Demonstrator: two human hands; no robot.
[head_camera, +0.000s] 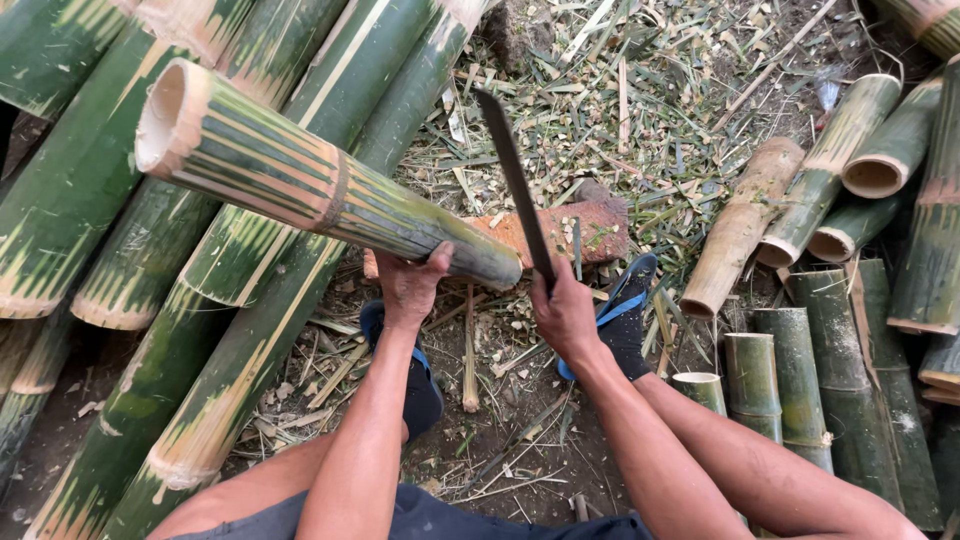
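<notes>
Bare earth, littered with bamboo chips and pale slivers, forms the ground; no worktop in view.

Bamboo section: green with yellow-striped shaved bands, one node ring mid-length. Long axis runs from upper left to lower right, tilted. Open hollow end points upper left, raised toward the camera; lower end rests at the reddish brick.

Left hand: curled against the underside of the section near its lower end, thumb up over the near side, fingers hidden behind. Grip closed on the bamboo.

Right hand: fist wrapped fully around the handle of a machete. Dark blade points up and slightly left, away from the person, its lower part just beside the section's lower end; contact cannot be told.

Surroundings: long bamboo poles stacked at left, under the raised section. Cut bamboo pieces lie at right, several with open ends. Blue-strapped sandals below the hands.
</notes>
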